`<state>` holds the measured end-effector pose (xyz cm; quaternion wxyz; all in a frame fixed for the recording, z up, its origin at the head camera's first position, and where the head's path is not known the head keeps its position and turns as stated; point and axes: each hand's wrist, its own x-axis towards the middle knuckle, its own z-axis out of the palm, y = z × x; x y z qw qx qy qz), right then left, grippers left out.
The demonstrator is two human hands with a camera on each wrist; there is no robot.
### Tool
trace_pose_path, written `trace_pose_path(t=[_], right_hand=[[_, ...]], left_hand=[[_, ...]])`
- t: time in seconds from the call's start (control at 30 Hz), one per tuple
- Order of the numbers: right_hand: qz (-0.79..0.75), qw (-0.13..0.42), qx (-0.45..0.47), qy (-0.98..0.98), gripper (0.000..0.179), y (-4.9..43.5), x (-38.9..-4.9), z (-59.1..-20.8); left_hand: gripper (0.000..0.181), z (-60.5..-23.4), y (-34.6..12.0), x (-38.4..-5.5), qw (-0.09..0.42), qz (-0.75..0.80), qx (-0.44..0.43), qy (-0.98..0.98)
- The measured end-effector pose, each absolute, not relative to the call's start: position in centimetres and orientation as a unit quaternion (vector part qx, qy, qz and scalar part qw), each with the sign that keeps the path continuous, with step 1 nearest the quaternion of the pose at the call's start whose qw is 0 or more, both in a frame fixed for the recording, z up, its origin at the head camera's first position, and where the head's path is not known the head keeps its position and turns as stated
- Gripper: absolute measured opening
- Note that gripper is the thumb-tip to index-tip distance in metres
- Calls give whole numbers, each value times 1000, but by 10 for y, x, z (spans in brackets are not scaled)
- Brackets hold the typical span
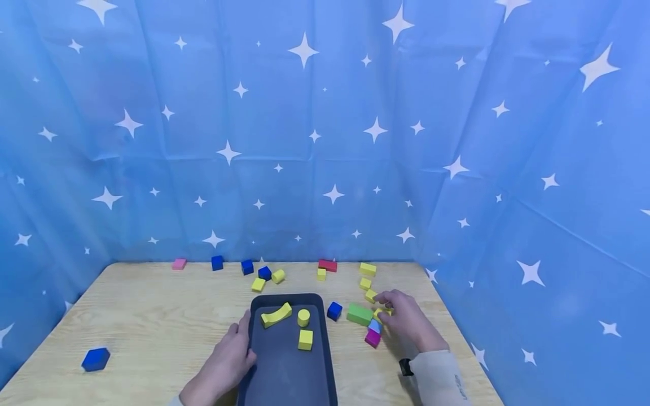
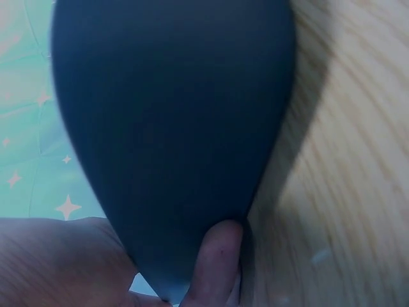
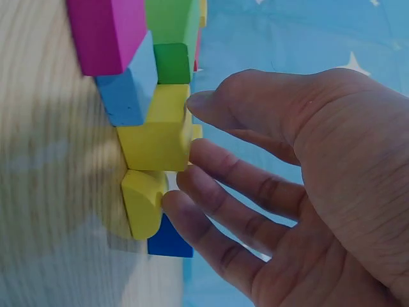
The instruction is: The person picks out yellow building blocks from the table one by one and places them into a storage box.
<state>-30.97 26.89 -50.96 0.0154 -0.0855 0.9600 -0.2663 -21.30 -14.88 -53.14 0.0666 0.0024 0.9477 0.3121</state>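
Note:
My left hand (image 1: 225, 361) grips the left rim of a dark grey tray (image 1: 284, 386), the thumb over the edge. The tray carries a yellow arch block (image 1: 276, 316), a yellow cylinder (image 1: 303, 317) and a yellow cube (image 1: 305, 340). My right hand (image 1: 406, 321) reaches over the blocks on the right. In the right wrist view its loosely spread thumb and fingertips are right at a yellow block (image 3: 156, 144). Beside that block sit a light blue block (image 3: 131, 96), a magenta block (image 3: 105, 35), a green block (image 3: 172, 38) and a yellow rounded block (image 3: 144, 204).
A blue cube (image 1: 334, 310) stands just right of the tray. Further back are a red block (image 1: 329, 265), several yellow and blue blocks, and a pink block (image 1: 179, 264). A blue block (image 1: 96, 359) lies far left. A starry blue curtain (image 1: 304, 141) encloses the wooden table (image 1: 167, 316).

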Motion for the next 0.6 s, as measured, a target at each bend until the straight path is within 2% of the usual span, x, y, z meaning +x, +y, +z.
trace_pose_path(t=[0.3, 0.6], right_hand=[[-269, 21, -82, 960, 33, 261, -311, -508], [-270, 32, -80, 959, 33, 262, -310, -509]], left_hand=[[90, -529, -149, -217, 95, 308, -26, 946], [90, -530, -146, -218, 96, 308, -23, 946]])
